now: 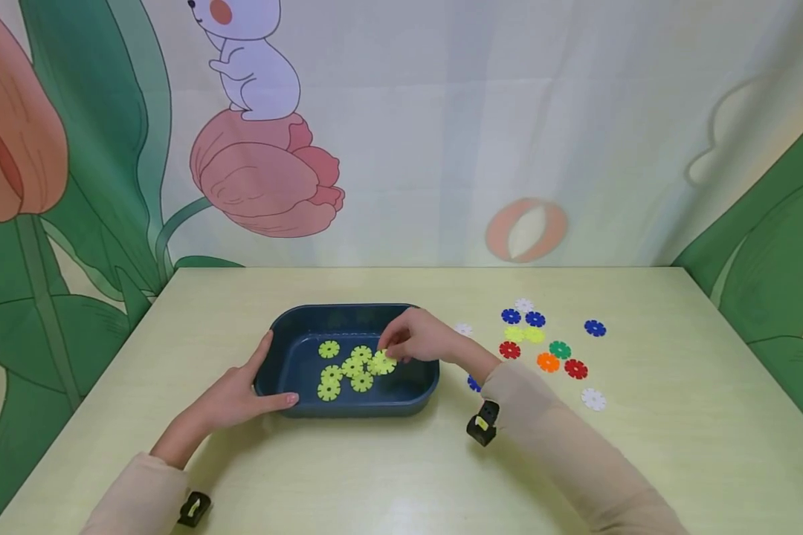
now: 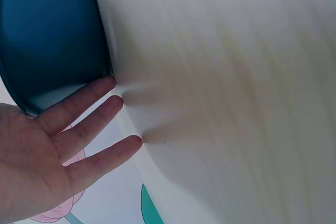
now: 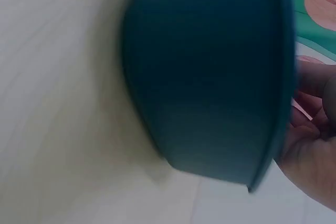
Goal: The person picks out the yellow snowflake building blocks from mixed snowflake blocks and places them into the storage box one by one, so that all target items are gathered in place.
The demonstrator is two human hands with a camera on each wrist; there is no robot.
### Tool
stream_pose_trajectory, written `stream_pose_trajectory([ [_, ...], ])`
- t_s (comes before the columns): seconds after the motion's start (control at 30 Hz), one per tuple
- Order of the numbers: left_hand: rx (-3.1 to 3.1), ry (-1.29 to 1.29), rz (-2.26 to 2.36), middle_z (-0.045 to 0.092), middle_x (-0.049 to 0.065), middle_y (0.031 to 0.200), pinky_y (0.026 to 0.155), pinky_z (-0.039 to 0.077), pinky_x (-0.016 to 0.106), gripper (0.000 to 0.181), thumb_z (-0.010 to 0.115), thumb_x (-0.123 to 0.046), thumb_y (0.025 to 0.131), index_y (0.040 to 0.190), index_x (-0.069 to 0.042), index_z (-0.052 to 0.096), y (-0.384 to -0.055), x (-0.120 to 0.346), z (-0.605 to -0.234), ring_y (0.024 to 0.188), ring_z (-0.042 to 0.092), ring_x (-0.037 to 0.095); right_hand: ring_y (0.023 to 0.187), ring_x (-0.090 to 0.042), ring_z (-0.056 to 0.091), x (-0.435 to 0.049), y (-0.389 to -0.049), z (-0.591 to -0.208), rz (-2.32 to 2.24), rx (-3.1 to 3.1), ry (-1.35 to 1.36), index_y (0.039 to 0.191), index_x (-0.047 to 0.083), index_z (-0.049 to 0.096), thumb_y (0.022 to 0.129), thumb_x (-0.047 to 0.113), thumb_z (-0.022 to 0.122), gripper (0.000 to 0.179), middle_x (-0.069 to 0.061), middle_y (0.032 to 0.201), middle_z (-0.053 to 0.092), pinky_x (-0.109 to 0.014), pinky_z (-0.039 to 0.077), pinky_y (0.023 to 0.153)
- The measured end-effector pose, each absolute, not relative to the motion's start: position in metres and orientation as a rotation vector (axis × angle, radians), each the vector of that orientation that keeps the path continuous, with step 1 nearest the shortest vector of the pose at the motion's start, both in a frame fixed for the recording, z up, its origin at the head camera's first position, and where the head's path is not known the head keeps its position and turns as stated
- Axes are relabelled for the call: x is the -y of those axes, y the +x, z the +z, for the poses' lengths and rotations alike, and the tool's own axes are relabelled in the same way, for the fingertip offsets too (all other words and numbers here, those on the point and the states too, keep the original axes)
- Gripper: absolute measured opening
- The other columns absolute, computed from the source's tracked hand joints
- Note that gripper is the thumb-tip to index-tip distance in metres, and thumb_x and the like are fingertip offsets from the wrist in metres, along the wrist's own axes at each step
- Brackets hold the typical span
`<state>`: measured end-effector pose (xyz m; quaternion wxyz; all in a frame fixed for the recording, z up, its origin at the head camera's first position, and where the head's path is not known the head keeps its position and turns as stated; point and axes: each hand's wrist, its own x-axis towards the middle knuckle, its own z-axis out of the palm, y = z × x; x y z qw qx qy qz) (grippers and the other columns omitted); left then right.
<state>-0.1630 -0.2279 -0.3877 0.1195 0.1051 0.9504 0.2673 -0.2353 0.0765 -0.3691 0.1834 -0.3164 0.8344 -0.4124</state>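
A dark blue basin stands on the table with several yellow-green notched plastic discs lying on its bottom. At the basin's left end is my left hand, its thumb over the front rim and its fingers along the outer side. In the left wrist view those fingers are spread and straight, tips near the tabletop. My right hand reaches over the right rim and pinches a yellow-green notched disc inside the basin. The basin wall hides that disc in the right wrist view.
Right of the basin, loose notched discs lie on the table: blue, red, orange, green, white and yellow. My right forearm passes over a blue one. A printed curtain hangs behind the table.
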Motion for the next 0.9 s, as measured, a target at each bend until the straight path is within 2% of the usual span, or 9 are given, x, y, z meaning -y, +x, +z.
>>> stream_pose_trajectory([
  [0.1, -2.779, 0.310, 0.782, 0.029, 0.040, 0.133, 0.085, 0.042, 0.053, 0.111, 0.065, -0.055, 0.075, 0.146, -0.008, -0.006, -0.163, 0.228, -0.388, 0.115, 0.042, 0.049, 0.060, -0.014, 0.058, -0.067, -0.235, -0.376, -1.171, -2.320, -0.860, 0.091, -0.001, 0.068, 0.084, -0.003, 0.059, 0.011, -0.006, 0.074, 0.064, -0.029, 0.052, 0.061],
  [0.3, -2.781, 0.307, 0.781, 0.029, 0.040, 0.132, 0.085, 0.041, 0.053, 0.111, 0.065, -0.056, 0.075, 0.146, -0.009, -0.006, -0.162, 0.228, -0.389, 0.115, 0.042, 0.049, 0.061, -0.014, 0.060, -0.048, -0.229, -0.385, -1.184, -2.257, -0.773, 0.090, -0.003, 0.068, 0.083, -0.006, 0.059, 0.011, -0.007, 0.074, 0.064, -0.028, 0.053, 0.060],
  [0.5, -2.783, 0.310, 0.788, 0.030, 0.041, 0.132, 0.085, 0.042, 0.053, 0.110, 0.065, -0.055, 0.075, 0.146, -0.009, -0.006, -0.161, 0.228, -0.390, 0.114, 0.044, 0.048, 0.056, -0.013, 0.059, -0.033, -0.225, -0.397, -1.148, -2.244, -0.807, 0.087, -0.003, 0.069, 0.081, -0.007, 0.060, 0.011, -0.007, 0.069, 0.064, -0.026, 0.052, 0.057],
  [0.9, -2.778, 0.315, 0.786, 0.027, 0.039, 0.134, 0.085, 0.042, 0.053, 0.110, 0.065, -0.054, 0.076, 0.146, -0.008, -0.006, -0.162, 0.228, -0.388, 0.115, 0.042, 0.048, 0.065, -0.013, 0.062, -0.043, -0.225, -0.389, -1.078, -2.325, -0.844, 0.096, -0.004, 0.068, 0.081, -0.005, 0.061, 0.016, -0.008, 0.079, 0.066, -0.024, 0.051, 0.063],
])
